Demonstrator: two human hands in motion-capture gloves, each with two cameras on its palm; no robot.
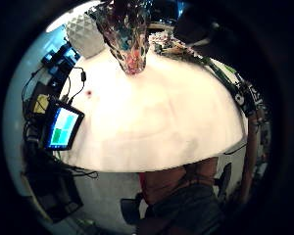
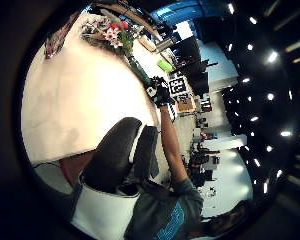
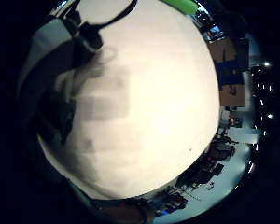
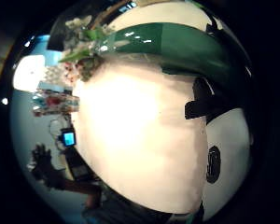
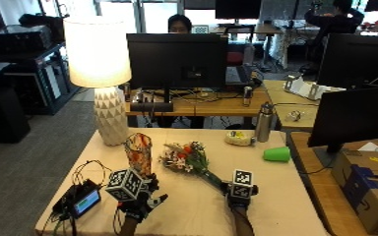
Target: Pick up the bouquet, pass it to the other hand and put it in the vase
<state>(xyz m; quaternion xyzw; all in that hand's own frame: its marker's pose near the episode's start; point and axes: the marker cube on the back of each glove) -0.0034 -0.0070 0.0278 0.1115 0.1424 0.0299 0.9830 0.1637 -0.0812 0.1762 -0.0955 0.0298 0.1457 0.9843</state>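
Gripping the bouquet by its stem end

Lying on the pale table (image 5: 287, 196), the bouquet (image 5: 188, 158) is pointing its flowers toward the lamp (image 5: 100, 69) side while its green-wrapped stems are running back to the right hand (image 5: 239, 191). That hand is sitting over the stem end, and its thumb-side palm view is showing the green wrap (image 4: 177, 46) passing close across the palm; whether the fingers are actually curling round it, I cannot tell. The left hand (image 5: 139, 199) is hovering near the table's front with fingers spread and holding nothing. The vase (image 5: 138, 152) is standing upright just beside the flowers, on the left. A small screen device (image 5: 81, 200) is sitting at the table's left edge, and a green cup (image 5: 277, 154) is lying well apart on the right
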